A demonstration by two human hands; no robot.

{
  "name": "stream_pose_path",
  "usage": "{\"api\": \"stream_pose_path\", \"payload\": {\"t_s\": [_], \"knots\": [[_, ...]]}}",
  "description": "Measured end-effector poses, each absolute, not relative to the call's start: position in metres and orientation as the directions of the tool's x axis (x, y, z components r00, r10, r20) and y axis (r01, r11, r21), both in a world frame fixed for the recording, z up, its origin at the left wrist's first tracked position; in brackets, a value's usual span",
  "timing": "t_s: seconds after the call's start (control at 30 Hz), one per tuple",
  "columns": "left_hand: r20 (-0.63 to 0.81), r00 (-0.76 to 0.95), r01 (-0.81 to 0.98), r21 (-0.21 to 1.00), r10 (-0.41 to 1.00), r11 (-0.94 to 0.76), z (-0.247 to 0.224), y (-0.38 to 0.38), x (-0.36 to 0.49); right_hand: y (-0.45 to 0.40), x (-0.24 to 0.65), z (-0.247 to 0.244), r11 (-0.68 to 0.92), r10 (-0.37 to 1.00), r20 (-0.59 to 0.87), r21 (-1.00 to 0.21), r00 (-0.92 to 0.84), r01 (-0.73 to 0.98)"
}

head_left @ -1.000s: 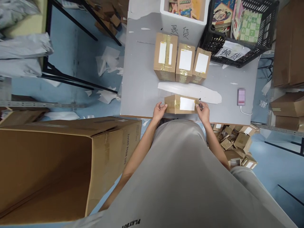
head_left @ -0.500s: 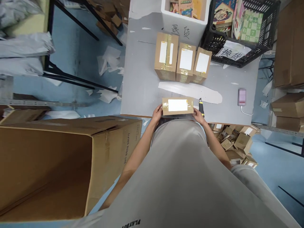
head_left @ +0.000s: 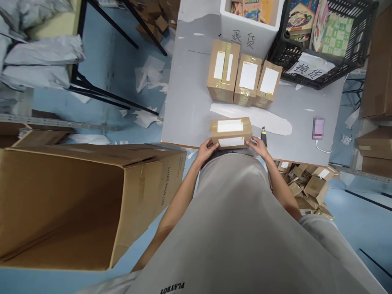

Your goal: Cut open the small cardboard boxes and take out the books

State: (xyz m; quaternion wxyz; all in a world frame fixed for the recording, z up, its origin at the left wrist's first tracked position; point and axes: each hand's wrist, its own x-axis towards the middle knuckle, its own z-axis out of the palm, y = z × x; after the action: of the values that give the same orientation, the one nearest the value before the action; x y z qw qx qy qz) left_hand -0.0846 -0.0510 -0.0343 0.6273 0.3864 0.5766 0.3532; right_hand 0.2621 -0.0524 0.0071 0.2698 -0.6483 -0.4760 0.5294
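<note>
A small taped cardboard box (head_left: 232, 132) is at the table's near edge, close to my body. White labels show on its top and on the side facing me. My left hand (head_left: 207, 150) grips its near left corner, the fingers curled against the lower edge. At the near right corner, my right hand (head_left: 258, 147) holds the other end, fingertips pressed to the cardboard. Just right of that hand lies a black and yellow utility knife (head_left: 263, 137). Beyond the box, a torn white strip (head_left: 260, 121) marks the grey tabletop (head_left: 186, 98).
Three labelled cardboard boxes (head_left: 247, 76) stand together farther back. Behind them are a white foam bin (head_left: 245, 34) and a black crate (head_left: 318, 77) of books. A phone (head_left: 318, 128) with a cable lies right. A large open carton (head_left: 147, 183) stands left; small boxes (head_left: 315, 188) are heaped lower right.
The box has tipped so its near side and a second label now show. Both hands have shifted onto its near corners. My view has swung slightly left.
</note>
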Motion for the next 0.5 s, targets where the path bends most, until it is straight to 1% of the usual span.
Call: {"api": "stream_pose_path", "payload": {"t_s": [0.1, 0.17, 0.23, 0.33, 0.4, 0.5], "knots": [[-0.448, 0.04, 0.017, 0.894, 0.893, 0.448, -0.028, -0.045, -0.091, -0.041, 0.263, 0.02, -0.355, 0.92, -0.39, -0.867, -0.031, 0.351], [-0.444, 0.03, 0.045, 0.896, 0.896, 0.442, -0.026, -0.038, -0.095, -0.031, 0.26, 0.025, -0.336, 0.923, -0.383, -0.855, -0.043, 0.395], [-0.442, 0.001, 0.081, 0.894, 0.897, 0.44, -0.027, -0.032, -0.099, -0.023, 0.253, 0.024, -0.334, 0.917, -0.395, -0.829, -0.049, 0.448], [-0.469, -0.061, 0.137, 0.871, 0.881, 0.473, -0.031, -0.028, -0.102, -0.017, 0.24, 0.016, -0.372, 0.887, -0.458, -0.779, -0.052, 0.505], [-0.496, -0.079, 0.163, 0.849, 0.865, 0.502, -0.032, -0.029, -0.103, -0.019, 0.231, 0.009, -0.406, 0.868, -0.494, -0.765, -0.052, 0.5], [-0.514, -0.104, 0.183, 0.832, 0.851, 0.525, -0.035, -0.037, -0.106, -0.028, 0.226, 0.003, -0.454, 0.859, -0.511, -0.8, -0.046, 0.392]]}}
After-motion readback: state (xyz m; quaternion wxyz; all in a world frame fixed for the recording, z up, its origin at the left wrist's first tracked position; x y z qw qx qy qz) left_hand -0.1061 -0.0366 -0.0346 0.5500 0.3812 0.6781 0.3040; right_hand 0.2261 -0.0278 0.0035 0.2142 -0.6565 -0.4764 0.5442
